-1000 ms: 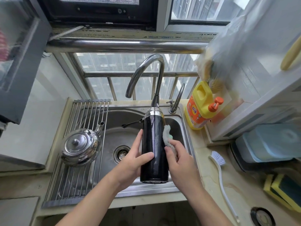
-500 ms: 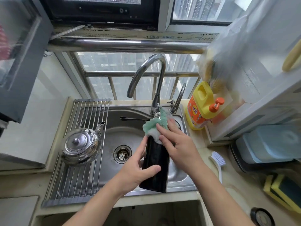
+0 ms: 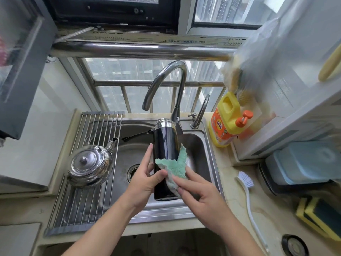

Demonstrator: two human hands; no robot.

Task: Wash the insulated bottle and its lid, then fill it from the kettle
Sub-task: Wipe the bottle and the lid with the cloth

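we hold the insulated bottle (image 3: 165, 143) upright over the sink (image 3: 200, 145), its glossy black body and silver neck just in front of the faucet (image 3: 166, 78) base

our left grip (image 3: 145, 182) curls round the bottle's lower half from the left, thumb across the front

our right grip (image 3: 201, 193) pinches a fluffy green cloth (image 3: 175, 166) and presses it against the bottle's front and right side near the middle; the cloth's pale underside hangs down toward the bottle's base

the steel kettle (image 3: 90, 163) sits with its lid on, on the roll-up rack (image 3: 77, 206) that covers the left part of the sink, well apart from the bottle, spout toward the back right

on the desk (image 3: 230, 200) right of the sink stands a yellow detergent jug (image 3: 227, 115) with an orange pump; its orange label carries red and white characters, too blurred for us to read

a white brush (image 3: 245, 183) lies near the sink edge

a strip of small print runs along the window frame (image 3: 180, 41), too small to make out
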